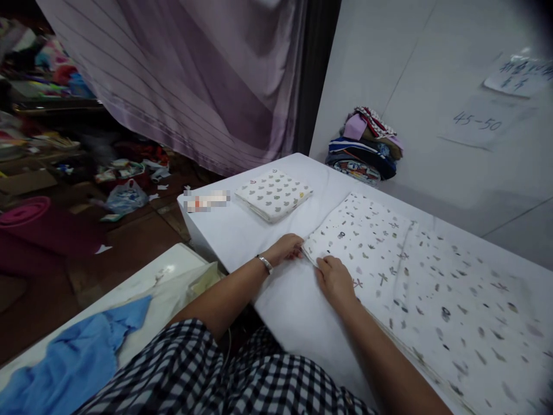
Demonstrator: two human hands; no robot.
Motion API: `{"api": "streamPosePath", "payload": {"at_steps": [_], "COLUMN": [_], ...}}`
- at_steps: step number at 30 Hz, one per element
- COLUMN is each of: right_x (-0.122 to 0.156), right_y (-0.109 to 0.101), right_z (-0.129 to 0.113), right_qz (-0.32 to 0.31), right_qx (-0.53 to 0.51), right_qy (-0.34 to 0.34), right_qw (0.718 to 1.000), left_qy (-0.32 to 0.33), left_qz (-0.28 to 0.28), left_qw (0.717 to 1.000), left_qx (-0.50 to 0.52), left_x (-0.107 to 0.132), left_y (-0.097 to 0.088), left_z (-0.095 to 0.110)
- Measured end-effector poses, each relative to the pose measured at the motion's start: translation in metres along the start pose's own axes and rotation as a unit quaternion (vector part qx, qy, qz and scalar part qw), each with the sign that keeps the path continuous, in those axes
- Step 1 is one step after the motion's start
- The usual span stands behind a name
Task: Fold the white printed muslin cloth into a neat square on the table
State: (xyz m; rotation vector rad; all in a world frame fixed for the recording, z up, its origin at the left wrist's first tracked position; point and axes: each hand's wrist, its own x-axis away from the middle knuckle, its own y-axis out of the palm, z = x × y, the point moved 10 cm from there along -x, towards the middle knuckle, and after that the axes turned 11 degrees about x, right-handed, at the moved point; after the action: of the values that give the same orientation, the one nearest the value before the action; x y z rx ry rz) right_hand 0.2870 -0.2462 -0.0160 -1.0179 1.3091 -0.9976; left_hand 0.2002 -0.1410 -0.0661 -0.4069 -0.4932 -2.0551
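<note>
A large white cloth printed with small dark figures [432, 288] lies spread across the white table [242, 230]. My left hand [286, 248], with a bracelet on its wrist, pinches the near left corner of the cloth. My right hand [334, 279] grips the cloth's edge just beside it, fingers curled. The two hands sit close together at that corner. A folded white cloth with small leaf prints [273, 193] rests further out on the table, apart from both hands.
A stack of folded coloured fabrics [367, 147] sits against the white wall at the table's far end. A purple curtain [194, 75] hangs behind. A blue cloth [73, 363] lies on a lower white surface at left. Bags and scraps litter the floor [125, 196].
</note>
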Motion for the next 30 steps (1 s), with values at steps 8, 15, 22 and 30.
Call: {"api": "streamPosePath", "payload": {"at_steps": [8,15,22,30], "right_x": [-0.026,-0.031,-0.030,-0.030], "right_y": [0.007,0.016,0.015,0.017], "right_z": [-0.003,0.005,0.008,0.006], "right_qz": [0.010,0.023,0.027,0.021], "right_qx": [-0.073,-0.157,-0.235,-0.224], "right_qy": [0.041,0.077,0.093,0.110], "right_qw": [0.996,0.984,0.967,0.968], "left_qy": [-0.001,0.075,0.128,0.114], "left_qz": [-0.034,-0.044,-0.016,-0.050], "left_qw": [0.999,0.996,0.991,0.992], "left_qx": [-0.002,-0.034,-0.045,0.009], "left_x": [-0.002,-0.009,-0.006,0.000], "left_y": [0.001,0.006,0.002,0.005], "left_z": [-0.009,-0.008,-0.003,-0.004]}}
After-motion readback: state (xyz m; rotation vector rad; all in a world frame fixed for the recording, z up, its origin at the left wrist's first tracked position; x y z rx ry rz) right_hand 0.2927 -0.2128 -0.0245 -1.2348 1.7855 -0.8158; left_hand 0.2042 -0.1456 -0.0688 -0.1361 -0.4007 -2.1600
